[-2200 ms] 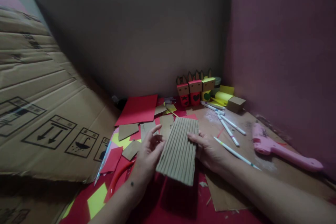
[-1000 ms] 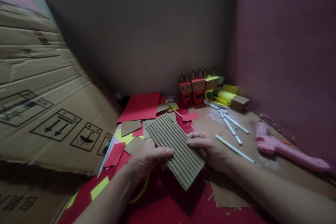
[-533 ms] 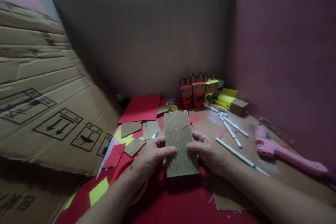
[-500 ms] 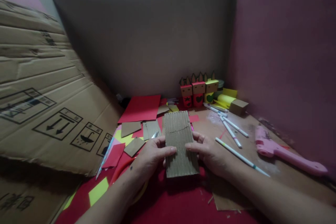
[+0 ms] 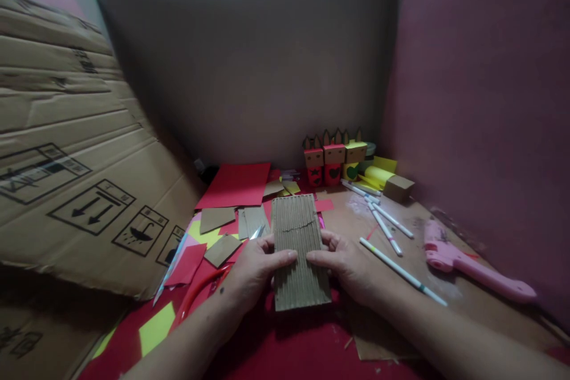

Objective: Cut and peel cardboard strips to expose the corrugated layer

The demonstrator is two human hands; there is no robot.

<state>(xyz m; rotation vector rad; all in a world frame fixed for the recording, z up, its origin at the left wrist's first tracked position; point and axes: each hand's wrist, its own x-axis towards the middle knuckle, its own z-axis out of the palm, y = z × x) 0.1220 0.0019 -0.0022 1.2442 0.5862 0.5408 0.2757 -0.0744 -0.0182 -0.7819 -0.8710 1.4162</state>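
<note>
A rectangular piece of corrugated cardboard (image 5: 299,282), ribbed on the face toward me, is held up between both hands. A crack runs across its upper part. My left hand (image 5: 260,264) is closed on its left edge, thumb on the front and fingers partly hidden behind. On the opposite edge, my right hand (image 5: 338,261) grips it the same way. Red-handled scissors (image 5: 202,291) lie beneath my left wrist, partly covered, with the blade tips showing beside the fingers.
A large cardboard sheet (image 5: 89,148) leans at the left. Three paper-and-cardboard figures (image 5: 333,157) stand at the back. Several markers (image 5: 403,271) and a pink glue gun (image 5: 476,267) lie to the right. Red paper (image 5: 236,184) and a cardboard square (image 5: 222,249) lie left of centre.
The view has shifted slightly, so the surroundings sit a little further left. Both hands keep their hold on the cardboard piece, which appears slightly lower in view.
</note>
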